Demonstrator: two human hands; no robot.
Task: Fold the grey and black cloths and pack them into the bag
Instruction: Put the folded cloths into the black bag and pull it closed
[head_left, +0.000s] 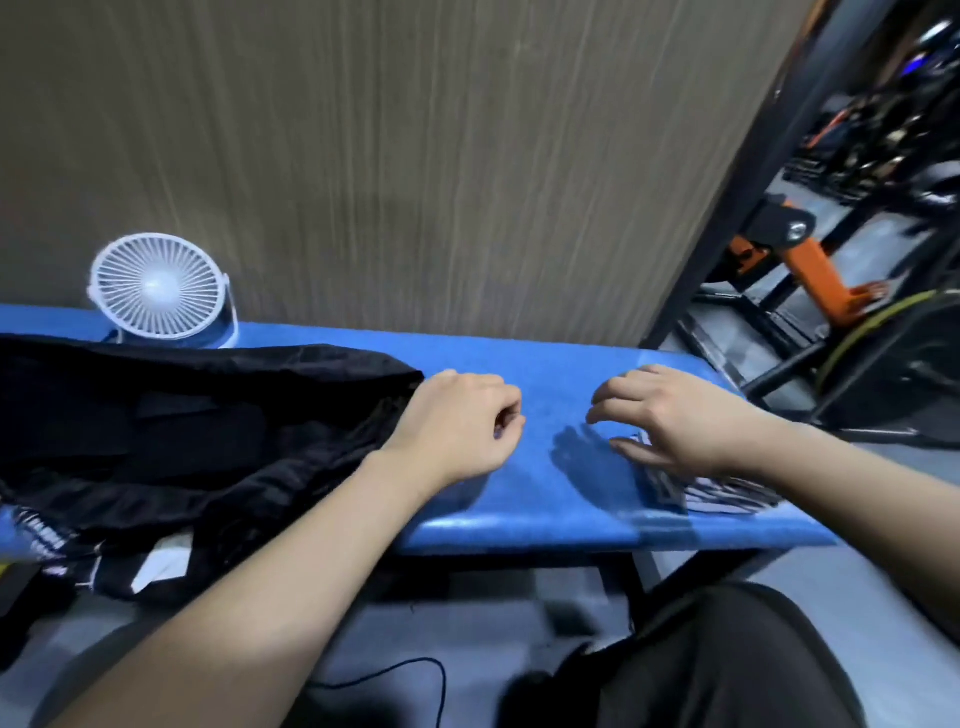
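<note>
A large black cloth (197, 415) lies crumpled over the left half of the blue bench (550, 374). My left hand (457, 426) rests on the bench just right of the cloth's edge, fingers curled in and holding nothing I can see. A folded grey striped cloth (727, 496) lies at the bench's front right. My right hand (670, 415) hovers over its left end with fingers spread and loosely bent, the thumb on or just above the fabric. A black-and-white item with straps (150, 566), possibly the bag, hangs off the bench's front left, partly under the black cloth.
A small white desk fan (158, 288) stands at the back left of the bench against a wood-grain wall (415, 156). Black and orange gym equipment (810, 270) fills the floor to the right. A black cable (415, 670) lies on the floor by my knee.
</note>
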